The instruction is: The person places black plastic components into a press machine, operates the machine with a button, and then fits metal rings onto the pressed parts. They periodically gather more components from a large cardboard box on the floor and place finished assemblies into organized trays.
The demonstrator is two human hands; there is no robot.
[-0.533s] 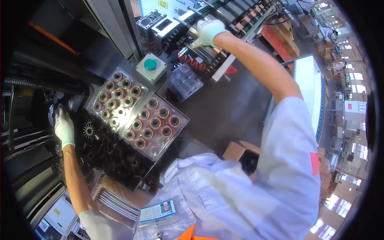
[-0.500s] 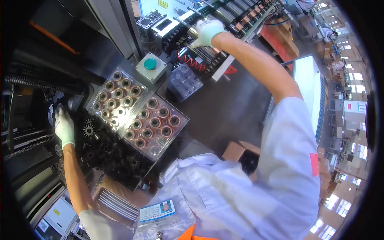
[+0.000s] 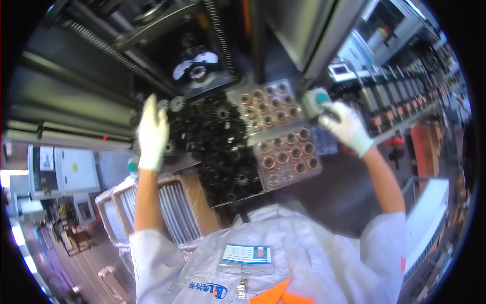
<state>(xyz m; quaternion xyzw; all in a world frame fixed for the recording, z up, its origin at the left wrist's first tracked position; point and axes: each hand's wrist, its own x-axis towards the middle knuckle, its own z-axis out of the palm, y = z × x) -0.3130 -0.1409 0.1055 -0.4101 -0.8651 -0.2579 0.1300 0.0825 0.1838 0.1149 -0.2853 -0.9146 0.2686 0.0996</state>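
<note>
My left hand (image 3: 153, 134), in a pale glove, is raised beside the left edge of a heap of black toothed parts (image 3: 217, 147). Its fingers are stretched upward, and I see nothing in them. My right hand (image 3: 347, 126), also gloved, reaches to a grey box with a green push button (image 3: 321, 96). Its fingers and thumb are apart at the box's lower edge; I cannot tell whether they touch it. Between my hands lie two clear plastic trays (image 3: 288, 178) of copper-coloured ribbed rings (image 3: 283, 157). Beyond the heap, a ring (image 3: 197, 73) sits in a machine fixture with white plates.
Dark machine posts and a coiled spring (image 3: 217, 35) stand at the far side. A second green button (image 3: 132, 166) is below my left hand. Cartons of grey metal rods (image 3: 177, 213) are at the near left. A roller line with copper-wound parts (image 3: 400, 101) runs at the right.
My view has turned left toward the machine. My right hand has left the roller line for the button box. My left hand has drawn back from the fixture to the heap's left side.
</note>
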